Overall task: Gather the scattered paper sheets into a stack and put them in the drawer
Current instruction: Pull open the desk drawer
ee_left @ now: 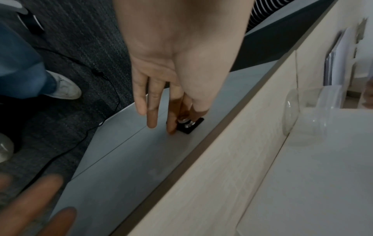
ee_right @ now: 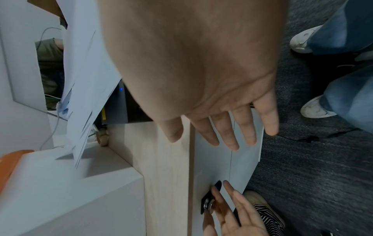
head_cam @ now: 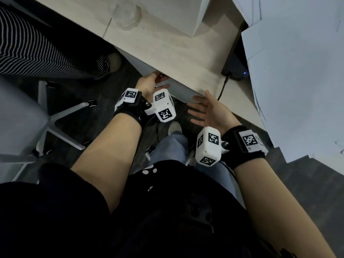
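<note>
The grey drawer front (head_cam: 179, 90) sits closed under the pale wooden desk edge (head_cam: 186, 58). My left hand (head_cam: 158, 79) pinches a small metal knob (ee_left: 186, 123) on a black plate on that drawer front (ee_left: 121, 167), with the other fingers straight. My right hand (head_cam: 197, 108) hovers open beside the drawer, fingers spread (ee_right: 234, 137), holding nothing. Overlapping white paper sheets (head_cam: 297, 81) lie on the desk at the right, seen bent at the left of the right wrist view (ee_right: 84, 71). That view also has the left hand (ee_right: 218, 206) at the knob (ee_right: 207, 204).
A clear glass (head_cam: 127, 13) and a white box (head_cam: 176, 13) stand on the desk. A black device (head_cam: 234, 67) with a cable (head_cam: 223, 88) lies near the sheets. An office chair base (head_cam: 61, 116) and another person's striped leg (head_cam: 37, 53) are at the left.
</note>
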